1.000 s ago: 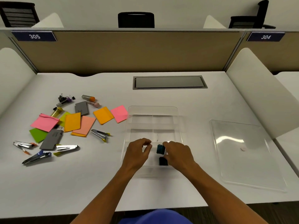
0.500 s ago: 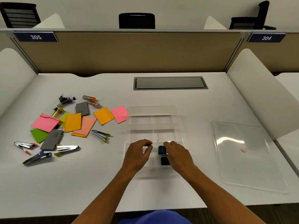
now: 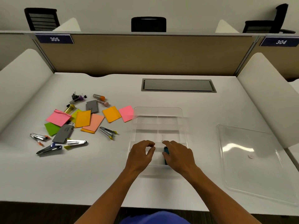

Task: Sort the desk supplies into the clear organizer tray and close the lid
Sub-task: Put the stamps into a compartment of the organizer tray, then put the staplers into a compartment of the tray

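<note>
1. I am seeing both hands, left [image 3: 140,156] and right [image 3: 178,156], crowding the tray's [image 3: 157,109] near compartments; its far ones are lying open.
2. Scattered notes [image 3: 111,113] and staplers [image 3: 107,132] are blocking the bench [image 3: 186,101] to the left.
3. The lid [image 3: 254,157] is occupying the right side.
4. Bare bench is showing between tray and lid.

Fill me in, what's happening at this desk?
A person is sorting desk supplies into a clear organizer tray. The right hand is setting small dark blue items into a near compartment; the left hand hovers alongside, fingers curled, apparently empty. Sticky notes and staplers wait on the left. The lid lies off, on the right.
</note>
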Demonstrator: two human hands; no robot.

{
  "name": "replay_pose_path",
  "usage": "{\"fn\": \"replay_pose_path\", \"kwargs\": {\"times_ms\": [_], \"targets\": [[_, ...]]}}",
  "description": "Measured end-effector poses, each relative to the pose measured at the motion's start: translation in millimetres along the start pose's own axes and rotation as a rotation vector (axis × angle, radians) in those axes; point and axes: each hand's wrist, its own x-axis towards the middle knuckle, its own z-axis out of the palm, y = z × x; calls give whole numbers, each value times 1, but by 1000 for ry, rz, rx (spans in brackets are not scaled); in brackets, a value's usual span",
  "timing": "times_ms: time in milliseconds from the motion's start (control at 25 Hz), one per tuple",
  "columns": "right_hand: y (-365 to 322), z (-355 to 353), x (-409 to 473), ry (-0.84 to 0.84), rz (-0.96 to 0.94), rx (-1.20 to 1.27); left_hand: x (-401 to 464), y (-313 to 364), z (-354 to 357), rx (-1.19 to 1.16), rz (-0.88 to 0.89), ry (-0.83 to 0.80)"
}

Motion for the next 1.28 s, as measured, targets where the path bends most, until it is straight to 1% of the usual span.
{"fn": "replay_pose_path", "kwargs": {"times_ms": [200, 320, 440, 600, 800, 1000, 1280], "targets": [[-12, -15, -2, 11, -74, 187, -22, 10, -6, 5, -52, 128], [-21, -25, -4, 49, -121, 215, -29, 8, -15, -14, -71, 169], [-30, -37, -10, 27, -227, 242, -47, 12, -29, -3, -104, 291], [-46, -40, -13, 4, -310, 297, -71, 6, -45, 36, -169, 359], [-64, -28, -12, 4, -361, 369, -89, -14, -67, 57, -260, 390], [-85, -19, 3, -4, -361, 387, -84, -49, -89, -15, -294, 438], [-142, 3, 37, -15, -353, 355, -65, -123, -125, -59, -335, 385]]}}
